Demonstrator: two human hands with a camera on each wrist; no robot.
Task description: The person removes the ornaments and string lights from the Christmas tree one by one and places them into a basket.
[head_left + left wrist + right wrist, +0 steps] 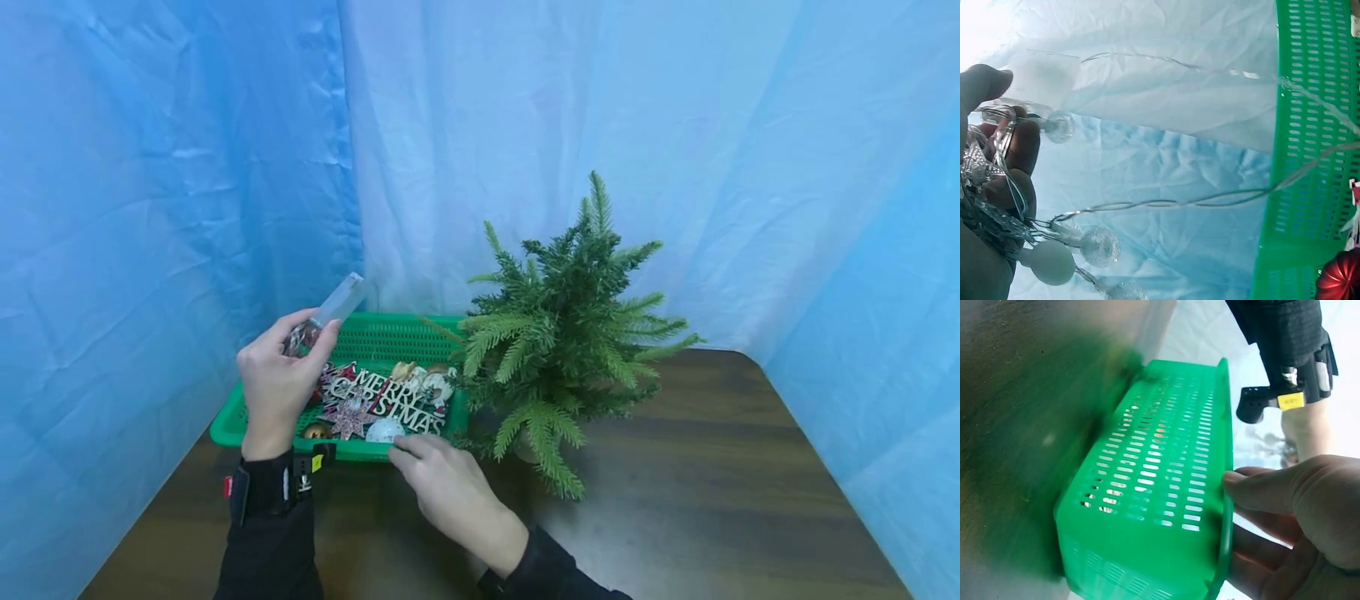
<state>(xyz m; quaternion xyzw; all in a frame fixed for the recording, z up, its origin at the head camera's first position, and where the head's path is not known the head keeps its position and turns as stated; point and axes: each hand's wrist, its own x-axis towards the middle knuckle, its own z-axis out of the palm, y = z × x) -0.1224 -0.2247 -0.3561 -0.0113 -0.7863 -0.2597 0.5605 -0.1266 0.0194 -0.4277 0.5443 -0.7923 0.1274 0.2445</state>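
My left hand [279,379] is raised above the left end of a green plastic basket [356,451]. It holds a bundle of string lights with clear wire, and pinches their translucent battery box [343,298] between thumb and fingers. In the left wrist view, round frosted bulbs [1052,262] hang below the palm, and strands of wire [1197,203] run across to the basket. My right hand [450,487] grips the basket's near rim. In the right wrist view its thumb [1257,490] lies at the rim, with the other fingers behind it, partly hidden.
Inside the basket lie a MERRY CHRISTMAS sign [393,402], a glittery star [349,418], a white ball [386,430] and other ornaments. An artificial fir tree [570,333] stands right of the basket on the dark wooden table [712,475]. Blue-white curtains [465,150] surround the table.
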